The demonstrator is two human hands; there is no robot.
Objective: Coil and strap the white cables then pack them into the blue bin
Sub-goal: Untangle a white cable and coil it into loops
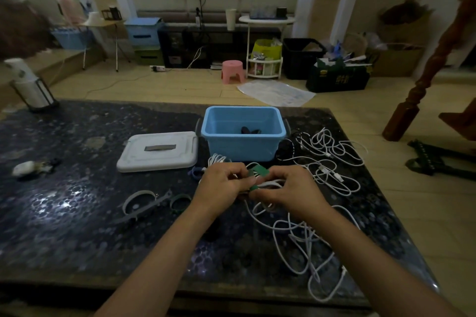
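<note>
White cables (pixel 332 170) lie loose on the right of the dark speckled tabletop (pixel 64 213). Far left stands a white cylindrical lantern (pixel 31 85); near it, a crumpled white scrap (pixel 25 168). Grey looped straps (pixel 140 204) and a white rectangular plastic lid (pixel 157 150) lie left of centre. Left hand (pixel 221 181) and right hand (pixel 288 190), fingers curled, pinch a green strap (pixel 258 172) around a coiled white cable bundle (pixel 268 185). Just beyond stands the open blue plastic bin (pixel 243 131), dark items inside.
</note>
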